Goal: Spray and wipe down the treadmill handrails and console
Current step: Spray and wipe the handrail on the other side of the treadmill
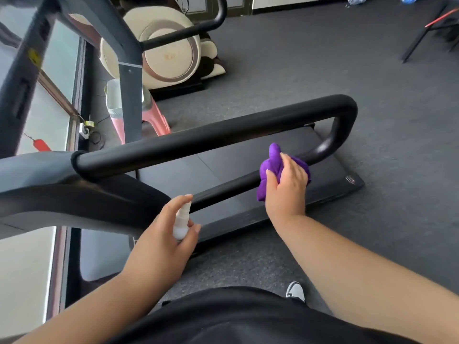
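Handrail (211, 136) of the treadmill (285, 194): a black padded loop running from the console frame at the left out to a bend at the right, then doubling back as a lower bar above the belt. The right hand (285, 187) holds a purple cloth (273, 165) bunched against that lower bar just short of the bend, its fingers (289, 161) curled over the wad and pressing it to the padding. The left hand (161, 234) grips a small white spray bottle (182, 220) near the bar's inner end, fingers wrapped round it with one resting on the top; whether it is pressing the nozzle I cannot tell.

By my reading the job is mid-way on this rail: the lower bar is under the cloth, while the upper bar shows no sign either way of having been wiped. The far handrail (188, 31), at the top, and the console, largely out of view to the left, probably remain. Beyond stand a cream massage chair (159, 45), a pink stool (154, 117) and grey floor (323, 70).
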A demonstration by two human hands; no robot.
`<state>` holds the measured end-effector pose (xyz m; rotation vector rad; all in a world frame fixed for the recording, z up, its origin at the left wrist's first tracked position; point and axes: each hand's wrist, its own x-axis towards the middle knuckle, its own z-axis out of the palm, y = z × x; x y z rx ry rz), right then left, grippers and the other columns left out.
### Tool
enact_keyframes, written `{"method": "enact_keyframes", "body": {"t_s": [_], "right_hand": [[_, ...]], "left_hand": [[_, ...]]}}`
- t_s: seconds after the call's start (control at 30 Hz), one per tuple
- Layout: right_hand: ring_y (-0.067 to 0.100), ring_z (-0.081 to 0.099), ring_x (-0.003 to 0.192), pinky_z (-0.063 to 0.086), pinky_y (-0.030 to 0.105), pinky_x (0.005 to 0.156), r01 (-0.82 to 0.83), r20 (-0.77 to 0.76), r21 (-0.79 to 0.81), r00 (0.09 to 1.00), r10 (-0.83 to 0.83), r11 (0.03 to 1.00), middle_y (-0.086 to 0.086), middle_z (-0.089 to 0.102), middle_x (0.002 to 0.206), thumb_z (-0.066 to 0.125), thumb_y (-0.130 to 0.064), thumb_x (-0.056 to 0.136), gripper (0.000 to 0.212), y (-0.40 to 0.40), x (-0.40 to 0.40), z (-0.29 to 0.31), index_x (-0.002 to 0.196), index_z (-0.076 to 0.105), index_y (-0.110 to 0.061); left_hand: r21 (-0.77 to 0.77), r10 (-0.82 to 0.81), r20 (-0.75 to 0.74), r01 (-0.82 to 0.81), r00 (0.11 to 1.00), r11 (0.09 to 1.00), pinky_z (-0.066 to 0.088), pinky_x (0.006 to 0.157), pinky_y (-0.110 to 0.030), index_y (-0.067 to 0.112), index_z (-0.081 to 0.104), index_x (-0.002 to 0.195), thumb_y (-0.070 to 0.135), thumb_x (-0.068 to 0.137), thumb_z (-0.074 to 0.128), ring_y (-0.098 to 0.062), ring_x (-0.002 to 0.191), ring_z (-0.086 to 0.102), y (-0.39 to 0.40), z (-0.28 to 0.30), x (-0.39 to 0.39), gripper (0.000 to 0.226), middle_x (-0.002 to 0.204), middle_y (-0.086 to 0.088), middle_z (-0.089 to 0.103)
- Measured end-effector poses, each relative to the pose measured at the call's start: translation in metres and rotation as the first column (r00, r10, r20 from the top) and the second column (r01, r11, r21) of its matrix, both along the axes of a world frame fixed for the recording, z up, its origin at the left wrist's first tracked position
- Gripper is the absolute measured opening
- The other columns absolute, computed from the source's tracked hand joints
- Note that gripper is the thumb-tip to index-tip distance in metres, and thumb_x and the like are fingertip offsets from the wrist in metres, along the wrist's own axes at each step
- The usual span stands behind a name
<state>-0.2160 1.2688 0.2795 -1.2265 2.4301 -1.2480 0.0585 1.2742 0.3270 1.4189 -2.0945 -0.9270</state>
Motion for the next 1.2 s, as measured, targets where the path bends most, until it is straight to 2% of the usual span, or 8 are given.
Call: {"method": "enact_keyframes", "body": {"t_s": [0.27, 0.43, 0.5, 0.6, 0.67, 0.83, 1.03, 1.2], "right_hand": [[0.010, 0.023, 0.143, 0.018, 0.036, 0.122, -0.620, 0.097, 0.134, 0.785, 0.612, 0.773, -0.005, 0.039, 0.153, 0.055, -0.029, 0.099, 0.053, 0.001, 0.105, -0.008, 0.150, 0.040, -0.023], [-0.011, 0.045, 0.113, 0.036, 0.013, 0.100, -0.442, 0.284, -0.069, 0.851, 0.443, 0.894, -0.035, 0.044, 0.117, 0.049, -0.049, 0.094, 0.042, 0.002, 0.080, 0.024, 0.136, 0.045, -0.045], [-0.004, 0.049, 0.115, 0.039, 0.018, 0.097, -0.256, 0.249, -0.117, 0.928, 0.278, 0.959, -0.033, 0.047, 0.113, 0.047, -0.050, 0.093, 0.040, -0.002, 0.063, 0.028, 0.133, 0.048, -0.044], [0.014, 0.053, 0.120, 0.046, 0.037, 0.103, -0.209, 0.115, 0.009, 0.972, 0.207, 0.978, -0.013, 0.061, 0.120, 0.052, -0.040, 0.096, 0.035, -0.015, 0.053, 0.027, 0.130, 0.057, -0.030], [0.017, 0.053, 0.120, 0.046, 0.036, 0.102, -0.241, -0.050, 0.171, 0.966, 0.253, 0.955, -0.009, 0.063, 0.121, 0.054, -0.040, 0.097, 0.033, -0.021, 0.064, 0.022, 0.126, 0.059, -0.026], [0.018, 0.051, 0.109, 0.043, 0.034, 0.092, -0.379, -0.166, 0.293, 0.884, 0.437, 0.878, -0.009, 0.063, 0.111, 0.051, -0.044, 0.097, 0.020, -0.034, 0.103, 0.019, 0.109, 0.057, -0.029], [0.017, 0.032, 0.137, 0.029, 0.036, 0.112, -0.711, 0.049, 0.338, 0.667, 0.743, 0.616, -0.004, 0.048, 0.146, 0.051, -0.031, 0.100, 0.044, -0.020, 0.114, 0.022, 0.142, 0.046, -0.022], [0.012, 0.044, 0.124, 0.035, 0.028, 0.107, -0.826, 0.164, 0.227, 0.555, 0.816, 0.516, -0.003, 0.061, 0.129, 0.063, -0.023, 0.092, 0.040, 0.005, 0.057, 0.033, 0.132, 0.059, -0.024]], "left_hand": [[-0.161, -0.164, -0.026, 0.157, 0.986, 0.974, 0.042, 0.067, -0.014, 0.066, 0.032, 0.131, 0.050, 0.091, 0.058, 0.008, 0.075, 0.059, 0.006, -0.004, 0.007, 0.051, 0.101, 0.020, 0.062], [-0.169, -0.127, -0.060, 0.115, 0.990, 0.979, 0.042, 0.068, -0.015, 0.066, 0.034, 0.129, 0.051, 0.088, 0.060, 0.006, 0.076, 0.061, 0.001, -0.007, 0.015, 0.050, 0.101, 0.018, 0.063], [-0.148, -0.097, -0.063, 0.087, 0.993, 0.985, 0.043, 0.068, -0.015, 0.067, 0.034, 0.127, 0.046, 0.087, 0.061, 0.002, 0.080, 0.062, 0.000, -0.009, 0.018, 0.052, 0.101, 0.020, 0.063], [-0.124, -0.091, -0.044, 0.085, 0.995, 0.989, 0.044, 0.071, -0.018, 0.069, 0.032, 0.126, 0.046, 0.087, 0.059, -0.002, 0.082, 0.062, 0.001, -0.012, 0.021, 0.053, 0.099, 0.019, 0.063], [-0.130, -0.114, -0.032, 0.109, 0.993, 0.985, 0.043, 0.070, -0.014, 0.069, 0.030, 0.128, 0.048, 0.088, 0.057, -0.001, 0.081, 0.062, 0.004, -0.015, 0.021, 0.053, 0.096, 0.020, 0.062], [-0.147, -0.084, -0.011, 0.082, 0.996, 0.986, 0.043, 0.070, -0.009, 0.070, 0.028, 0.130, 0.053, 0.086, 0.054, 0.003, 0.083, 0.062, 0.006, -0.019, 0.019, 0.053, 0.099, 0.022, 0.062], [-0.161, -0.043, -0.025, 0.038, 0.999, 0.986, 0.040, 0.082, -0.001, 0.068, 0.032, 0.130, 0.055, 0.087, 0.056, 0.013, 0.101, 0.058, 0.012, -0.013, 0.006, 0.051, 0.121, 0.040, 0.052], [-0.151, -0.005, -0.072, -0.006, 0.997, 0.989, 0.045, 0.076, -0.004, 0.075, 0.031, 0.124, 0.067, 0.079, 0.052, 0.015, 0.105, 0.058, 0.016, -0.002, -0.029, 0.050, 0.123, 0.043, 0.052]]}}
